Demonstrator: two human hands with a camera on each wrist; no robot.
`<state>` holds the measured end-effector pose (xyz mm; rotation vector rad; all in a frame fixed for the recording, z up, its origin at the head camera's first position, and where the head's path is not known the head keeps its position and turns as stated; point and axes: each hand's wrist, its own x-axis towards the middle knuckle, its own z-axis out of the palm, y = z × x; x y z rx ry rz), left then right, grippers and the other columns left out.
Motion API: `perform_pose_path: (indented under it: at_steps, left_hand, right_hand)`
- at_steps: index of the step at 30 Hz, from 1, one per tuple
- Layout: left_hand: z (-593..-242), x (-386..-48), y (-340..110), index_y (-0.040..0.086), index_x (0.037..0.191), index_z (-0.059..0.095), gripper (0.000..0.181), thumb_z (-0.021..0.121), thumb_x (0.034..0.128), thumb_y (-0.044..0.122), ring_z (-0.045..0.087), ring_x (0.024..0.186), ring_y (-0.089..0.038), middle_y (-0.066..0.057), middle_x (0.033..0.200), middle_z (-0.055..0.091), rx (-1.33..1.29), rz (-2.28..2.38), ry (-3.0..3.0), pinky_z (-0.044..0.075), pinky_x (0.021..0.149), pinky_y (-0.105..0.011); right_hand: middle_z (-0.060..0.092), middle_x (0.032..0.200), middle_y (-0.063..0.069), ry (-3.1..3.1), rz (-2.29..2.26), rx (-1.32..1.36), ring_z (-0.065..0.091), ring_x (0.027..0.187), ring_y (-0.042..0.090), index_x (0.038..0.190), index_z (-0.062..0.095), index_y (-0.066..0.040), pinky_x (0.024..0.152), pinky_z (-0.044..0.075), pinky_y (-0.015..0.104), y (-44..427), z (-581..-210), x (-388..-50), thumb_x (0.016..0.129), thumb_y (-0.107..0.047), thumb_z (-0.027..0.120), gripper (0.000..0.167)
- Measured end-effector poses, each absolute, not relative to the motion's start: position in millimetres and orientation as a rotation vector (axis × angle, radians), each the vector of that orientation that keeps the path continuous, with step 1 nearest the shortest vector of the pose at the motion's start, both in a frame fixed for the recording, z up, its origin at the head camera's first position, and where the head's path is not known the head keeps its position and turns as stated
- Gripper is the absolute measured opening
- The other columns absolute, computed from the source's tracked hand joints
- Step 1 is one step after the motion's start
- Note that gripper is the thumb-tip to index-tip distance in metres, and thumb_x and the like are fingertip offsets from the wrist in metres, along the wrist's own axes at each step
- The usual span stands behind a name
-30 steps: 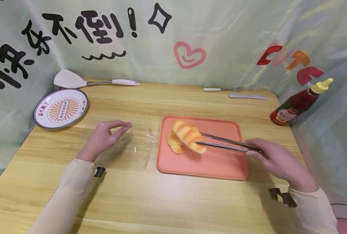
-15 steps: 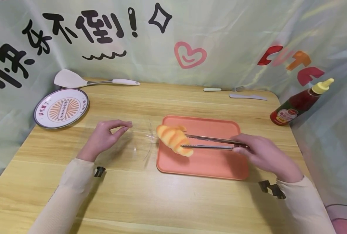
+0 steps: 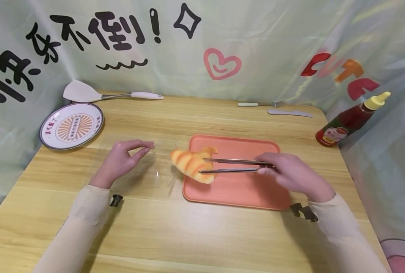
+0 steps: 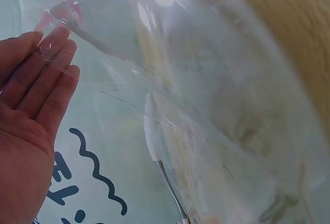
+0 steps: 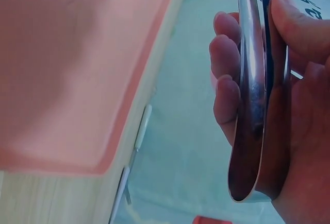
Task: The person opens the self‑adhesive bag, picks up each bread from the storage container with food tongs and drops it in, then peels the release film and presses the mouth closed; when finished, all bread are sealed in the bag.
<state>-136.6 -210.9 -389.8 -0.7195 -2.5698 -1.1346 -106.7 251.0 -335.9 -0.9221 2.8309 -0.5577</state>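
In the head view my right hand (image 3: pixel 291 170) grips metal tongs (image 3: pixel 231 170), whose tips pinch a croissant (image 3: pixel 189 163) at its right end. The croissant is over the left edge of a coral tray (image 3: pixel 247 193), its left end past the rim. Behind it, another piece of bread (image 3: pixel 209 151) shows partly on the tray. To the left, my left hand (image 3: pixel 122 161) pinches the edge of a clear plastic bag (image 4: pixel 221 80) between thumb and fingers. The bag is nearly invisible in the head view. In the right wrist view, fingers and thumb wrap the tongs' bent end.
A round plate (image 3: pixel 71 127) sits at the left edge, with a white spatula (image 3: pixel 83 91) behind it. A fork (image 3: pixel 248 104) and a knife (image 3: pixel 288 112) lie along the back. A sauce bottle (image 3: pixel 344 123) stands at the back right. Printed cloth (image 3: pixel 274 45) hangs behind.
My right hand has moved left with the tongs, carrying the croissant from above the tray to past its left rim, towards the bag. My left hand has stayed in place.
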Motion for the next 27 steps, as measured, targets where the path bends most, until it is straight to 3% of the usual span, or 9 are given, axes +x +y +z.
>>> perform_pose_path:
  at_steps: [7, 20, 27]
  left_hand:
    - [-389, -138, -210, 0.005, 0.098, 0.077, 0.016, 0.072, 0.0863, -0.005, 0.069, 0.099, -0.025, -0.005, 0.104, 0.073, -0.741, -1.132, -2.544, 0.052, 0.089, -0.039]
    - [-391, -138, -211, 0.005, 0.100, 0.076, 0.017, 0.071, 0.0869, -0.006, 0.068, 0.101, -0.021, -0.003, 0.107, 0.073, -0.780, -1.126, -2.537, 0.052, 0.091, -0.034]
    - [-391, -137, -211, 0.004, 0.099, 0.076, 0.016, 0.071, 0.0868, -0.006, 0.068, 0.101, -0.023, -0.005, 0.107, 0.073, -0.789, -1.135, -2.531, 0.053, 0.091, -0.036]
  right_hand:
    - [0.068, 0.110, 0.002, 2.784, -0.555, -0.923, 0.062, 0.093, 0.018, 0.120, 0.066, -0.008, 0.080, 0.052, 0.045, 240, -339, -118, 0.097, -0.022, 0.065, 0.027]
    - [0.065, 0.096, -0.007, 2.754, -0.604, -1.032, 0.056, 0.078, 0.011, 0.113, 0.070, -0.010, 0.068, 0.046, 0.033, 226, -344, -132, 0.095, -0.020, 0.068, 0.021]
    - [0.065, 0.096, -0.009, 2.767, -0.566, -1.068, 0.056, 0.078, 0.011, 0.111, 0.071, -0.012, 0.070, 0.047, 0.034, 219, -339, -138, 0.094, -0.022, 0.069, 0.020]
